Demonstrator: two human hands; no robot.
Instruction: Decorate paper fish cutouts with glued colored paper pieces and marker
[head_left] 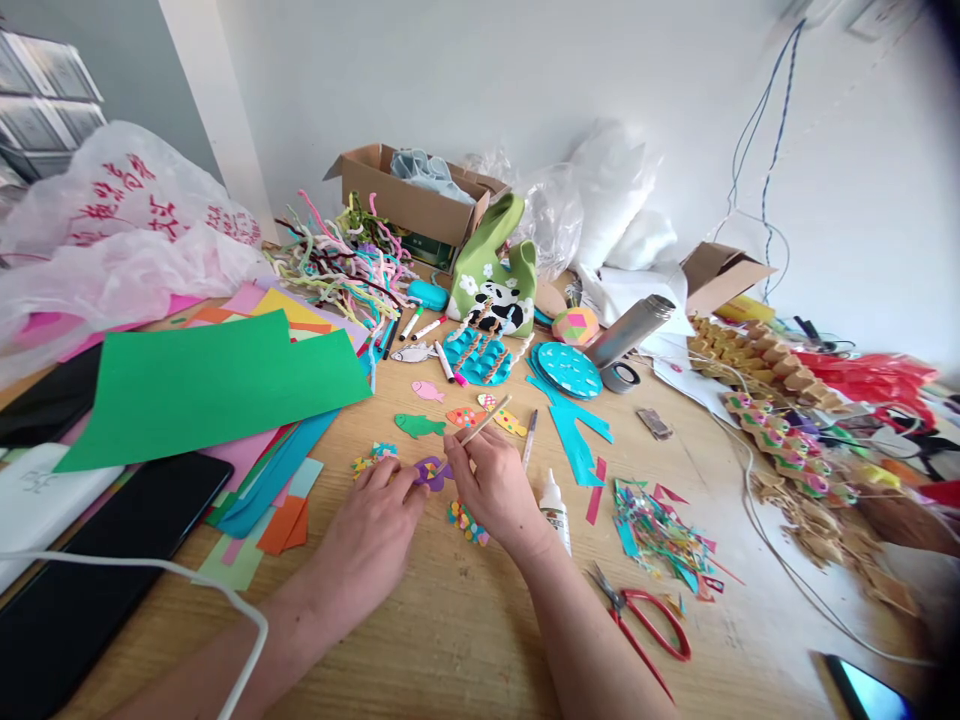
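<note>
Okay, from my end of the feed: right hand (499, 485) is closed to a narrow grip on a thin wooden stick (491, 413). Left hand (382, 525) has its fingers curled at the left edge of a purple paper cutout (430, 473) — I can't tell if it's pinching or just pressing. Cutout sits on the table (465, 640) between the two hands, partly covered by fingers. Wood-grain top, busy. Small paper bits (469, 522) sit just below the cutout; green fish (418, 426) and pink fish (428, 391) lie beyond it. Glue bottle (553, 510) stands beside the right wrist, partly hidden by it; red-handled scissors (616, 603) lie nearer me, paper shreds (664, 530) to the right. Big green sheet (217, 390) tops the paper stack on my left. At the back: pipe cleaners (337, 260), cardboard box (409, 205), green panda bag (487, 285), steel flask (630, 332) tilted, pale wall (450, 80) behind. Stick's long axis runs diagonally — upper end away and to the right, lower end down-left toward the cutout, tip masked by the fingers. Cutout looks longer side to side; too covered for me to call which way it points.
</note>
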